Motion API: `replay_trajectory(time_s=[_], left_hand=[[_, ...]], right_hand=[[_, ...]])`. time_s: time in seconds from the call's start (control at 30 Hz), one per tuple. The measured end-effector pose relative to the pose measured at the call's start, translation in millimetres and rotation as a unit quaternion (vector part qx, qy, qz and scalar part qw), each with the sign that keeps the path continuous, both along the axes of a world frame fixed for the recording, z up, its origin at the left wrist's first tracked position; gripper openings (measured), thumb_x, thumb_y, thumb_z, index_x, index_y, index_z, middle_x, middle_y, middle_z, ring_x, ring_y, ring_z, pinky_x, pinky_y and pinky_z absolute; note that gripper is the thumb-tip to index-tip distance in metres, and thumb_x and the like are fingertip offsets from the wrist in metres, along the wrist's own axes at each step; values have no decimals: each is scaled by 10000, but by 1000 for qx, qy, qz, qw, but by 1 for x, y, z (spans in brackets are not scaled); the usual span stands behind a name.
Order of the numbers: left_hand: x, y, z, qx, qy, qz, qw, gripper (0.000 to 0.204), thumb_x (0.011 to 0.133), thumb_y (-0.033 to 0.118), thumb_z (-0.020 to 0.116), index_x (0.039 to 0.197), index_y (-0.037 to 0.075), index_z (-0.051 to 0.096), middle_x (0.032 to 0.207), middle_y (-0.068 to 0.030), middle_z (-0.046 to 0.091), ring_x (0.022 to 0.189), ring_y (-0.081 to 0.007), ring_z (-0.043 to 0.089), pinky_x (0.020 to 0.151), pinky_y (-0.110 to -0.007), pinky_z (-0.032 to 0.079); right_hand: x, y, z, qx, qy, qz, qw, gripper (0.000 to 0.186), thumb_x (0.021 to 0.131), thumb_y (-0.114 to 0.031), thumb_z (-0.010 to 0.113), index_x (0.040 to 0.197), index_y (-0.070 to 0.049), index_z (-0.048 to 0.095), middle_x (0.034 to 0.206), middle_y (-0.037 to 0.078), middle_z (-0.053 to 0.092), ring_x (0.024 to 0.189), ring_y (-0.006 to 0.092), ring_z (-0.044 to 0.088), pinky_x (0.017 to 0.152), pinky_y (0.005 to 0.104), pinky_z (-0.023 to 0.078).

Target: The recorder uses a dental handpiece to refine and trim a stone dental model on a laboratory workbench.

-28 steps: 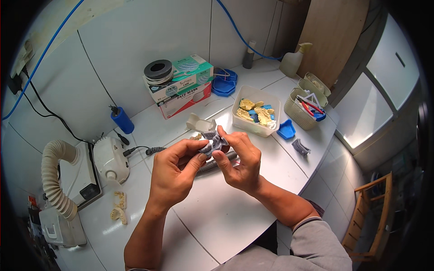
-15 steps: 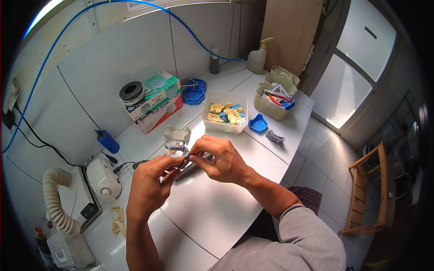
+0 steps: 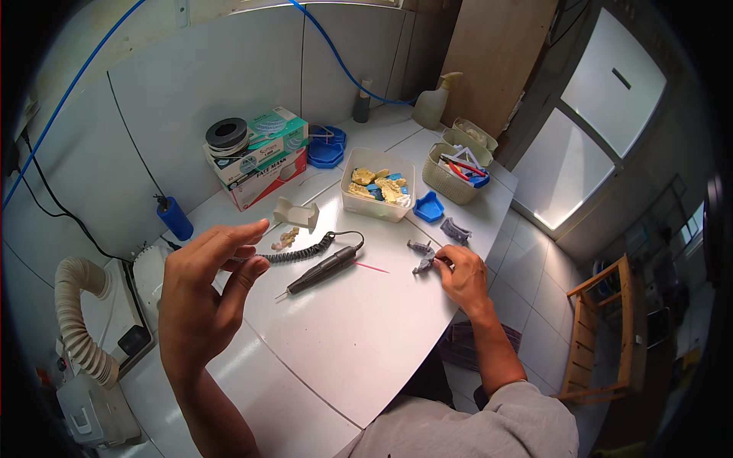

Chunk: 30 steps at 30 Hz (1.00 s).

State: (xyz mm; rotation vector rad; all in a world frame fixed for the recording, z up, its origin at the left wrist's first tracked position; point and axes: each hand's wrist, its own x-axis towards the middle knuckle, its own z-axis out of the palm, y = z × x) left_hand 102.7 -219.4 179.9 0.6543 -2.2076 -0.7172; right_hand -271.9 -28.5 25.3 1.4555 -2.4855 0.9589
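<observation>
My right hand (image 3: pixel 463 279) pinches a grey horseshoe-shaped dental model (image 3: pixel 422 259) at the table's right edge; whether the model rests on the tabletop I cannot tell. Just behind it lies a second grey dental model piece (image 3: pixel 456 230). Over the left side of the table, my left hand (image 3: pixel 202 294) is raised and open, thumb and fingers apart with nothing between them. Between the hands lies a black rotary handpiece (image 3: pixel 327 269) with a thin bit and a coiled cord (image 3: pixel 301 253). A thin pink stick (image 3: pixel 372 267) is beside it. Small yellowish pieces (image 3: pixel 285 238) lie near a whitish open box (image 3: pixel 296 214).
A clear tub (image 3: pixel 377 208) of yellow and blue casts stands behind, with a blue tray (image 3: pixel 429 207) and a basket (image 3: pixel 450 183) holding red-handled pliers to its right. Stacked boxes (image 3: pixel 263 179), a blue cylinder (image 3: pixel 175 219) and a ribbed hose (image 3: pixel 72 313) are on the left.
Both hands were together on the grey dental model mid-table. My right hand has carried it to the right; my left hand has let go and moved left, uncovering the handpiece. The view has shifted slightly.
</observation>
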Motion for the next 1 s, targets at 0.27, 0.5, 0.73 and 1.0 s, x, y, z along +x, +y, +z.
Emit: replay_trajectory(time_s=[0.27,0.5,0.73,1.0], left_hand=[[7,3,7,-26,28,16,999,388,1016,55,824,1403,66,802,1152,-184,842,1068,-272,840,914,-386,677],[9,6,10,-36,33,12,999,402,999,67,840,1399,63,804,1153,-182,846,1069,-275,843,929,-384,679],[12,6,11,-38,43,13,998,421,972,74,863,1388,57,806,1160,-176,849,1045,-266,843,909,-389,678],[13,6,12,-39,25,5,999,407,982,92,861,1382,47,799,1136,-176,846,1028,-273,842,885,-395,679]], right_hand=[[-9,-23,30,-23,64,11,998,129,946,-125,856,1061,-67,845,957,123,803,924,346,776,844,468,605],[-47,-114,76,-24,-20,34,999,196,995,-174,816,1145,-52,854,1072,157,870,966,323,839,898,423,639],[-79,-196,81,156,135,99,973,291,940,-58,734,1172,-121,897,1097,140,872,1067,356,822,982,469,619],[-89,-220,67,286,143,106,942,370,779,-131,803,1125,-190,922,1071,133,868,1061,386,805,967,513,569]])
